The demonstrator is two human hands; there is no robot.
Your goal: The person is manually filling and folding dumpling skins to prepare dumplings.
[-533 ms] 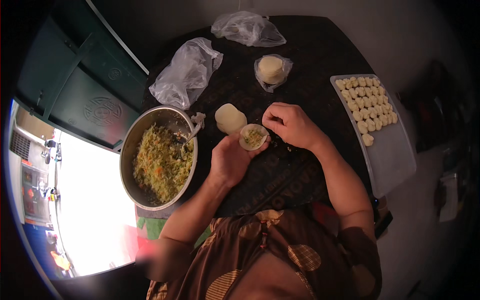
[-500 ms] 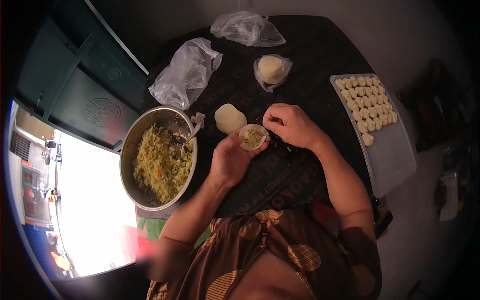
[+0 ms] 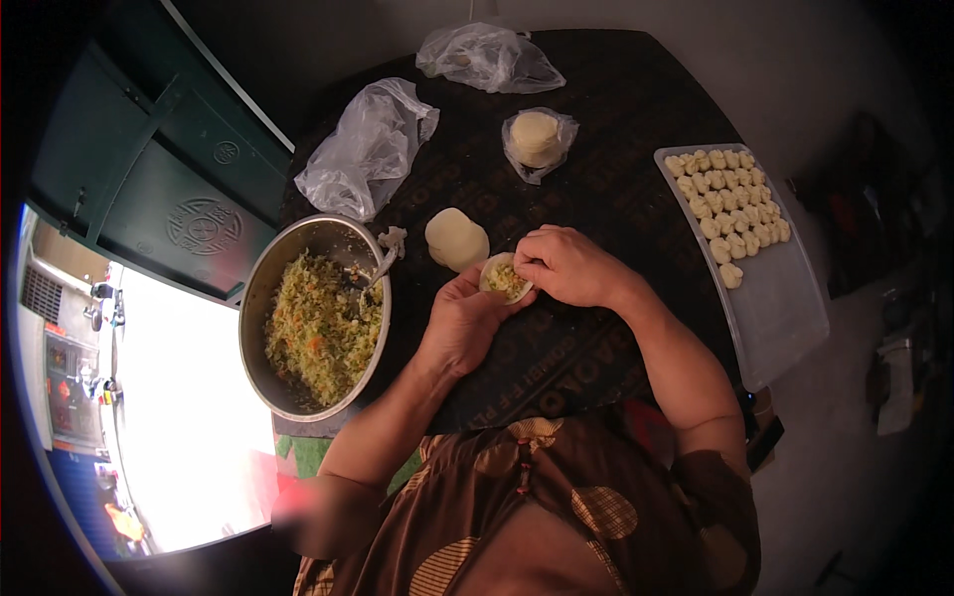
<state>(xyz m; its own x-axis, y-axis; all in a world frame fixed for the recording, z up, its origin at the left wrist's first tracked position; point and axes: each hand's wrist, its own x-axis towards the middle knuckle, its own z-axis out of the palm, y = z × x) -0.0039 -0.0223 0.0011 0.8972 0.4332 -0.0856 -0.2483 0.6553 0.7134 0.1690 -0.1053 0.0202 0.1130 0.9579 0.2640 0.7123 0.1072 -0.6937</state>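
Note:
A round dumpling wrapper [image 3: 490, 270] with chopped vegetable filling [image 3: 508, 282] on it rests in my left hand [image 3: 462, 320], whose fingers and thumb curl around its edge. My right hand [image 3: 574, 266] pinches the wrapper's right rim, its thumb and fingertips against the filling's side. Just beyond my left fingers lies a small stack of pale wrappers [image 3: 457, 239] on the dark table. To the left stands a steel bowl [image 3: 250, 348] of shredded green and orange filling [image 3: 320, 333]. A metal spoon [image 3: 383, 266] leans in it, its handle over the right rim.
On the right, a plastic tray [image 3: 775, 328] holds rows of folded dumplings [image 3: 730, 209]. Another wrapper stack [image 3: 535, 137] sits in an open plastic bag toward the back. Crumpled clear bags [image 3: 368, 144] lie at the far left and far edge. A green door [image 3: 189, 199] stands beside the table.
My right hand has come in to the left and taken hold of the wrapper's rim. The wrapper's edges now stand up more around the filling, cupped by my left hand.

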